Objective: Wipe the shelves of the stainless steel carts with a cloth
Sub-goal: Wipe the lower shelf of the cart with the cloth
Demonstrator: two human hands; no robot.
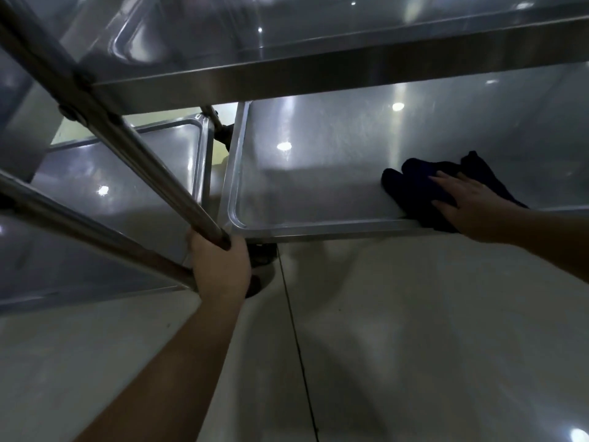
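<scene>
Here, in the head view, the right hand [468, 202] lies flat, fingers extended, pressing a dark cloth [424, 189] onto the lower shelf [318, 173] of the nearer stainless steel cart. The cloth sits at the front edge of that shelf, right of its centre, with part of it draped over the front lip. The left hand [220, 266] is curled round the upright tube [143, 154] at the shelf's front left corner, apparently steadying the cart. The upper shelf [318, 68] overhangs the lower shelf. A second cart's shelf [127, 186] stands just left of the lower shelf, on the tiled floor [414, 330].

Judgement on progress: wiping of the lower shelf is under way. Its left portion shows no cloth contact. Whether the upper shelf and second cart are finished cannot be determined.
</scene>
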